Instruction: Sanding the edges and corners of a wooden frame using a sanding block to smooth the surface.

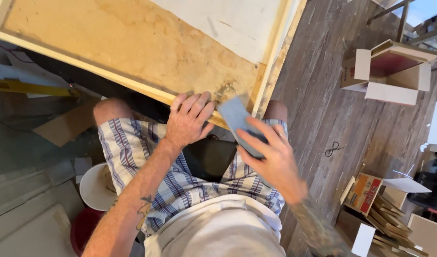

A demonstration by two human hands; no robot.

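Head view: a wooden frame (147,90) is seen resting against the knees.
Risk: the frame could be marked or the sanding block (237,121) dropped, since the stroke blurs.
Left hand (190,119): spread flat, pressed on the frame's edge.
Right hand (271,159): clamped around the grey sanding block at the frame's corner.

The left hand (189,120) lay palm down, fingers (199,103) spread and pointing away from the body, its bare forearm extended from the lower left. The right hand (271,159), blurred, had its fingers curled in a grip, thumb uppermost, wrist bent inward.
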